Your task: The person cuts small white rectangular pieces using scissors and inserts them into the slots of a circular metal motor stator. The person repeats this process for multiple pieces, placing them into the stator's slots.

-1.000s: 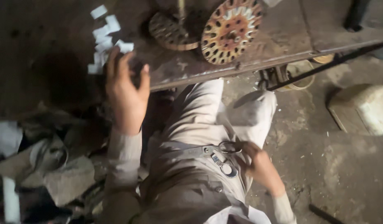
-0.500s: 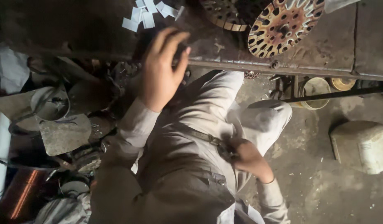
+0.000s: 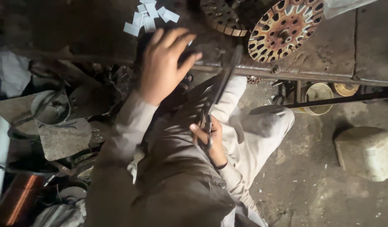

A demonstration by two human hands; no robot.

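1. The right hand is closed round the loop handles of a pair of long dark scissors, low over the person's lap, near the middle of the scene.
2. The scissors' long axis runs steeply, from the handles at the near end up and slightly right to the tip at the far end; the tip points at the front edge of the metal workbench and lies just beside it. The blades look closed together, though the dim light makes this hard to confirm.
3. The left hand is raised with fingers spread apart, holding nothing, its fingertips at the bench edge near a scatter of small white paper slips.
4. On the bench, to the right of the slips, lie a rusty slotted round disc and a second, darker slotted disc partly cut off at the far edge.
5. The bench top is dark, stained metal with a bolted rail along its front.
6. Below the bench, a small pale bucket stands on a dusty concrete floor; a pale rounded casing lies at right.
7. At left sits a heap of scrap metal sheets, and a spool of copper wire in the near left corner.
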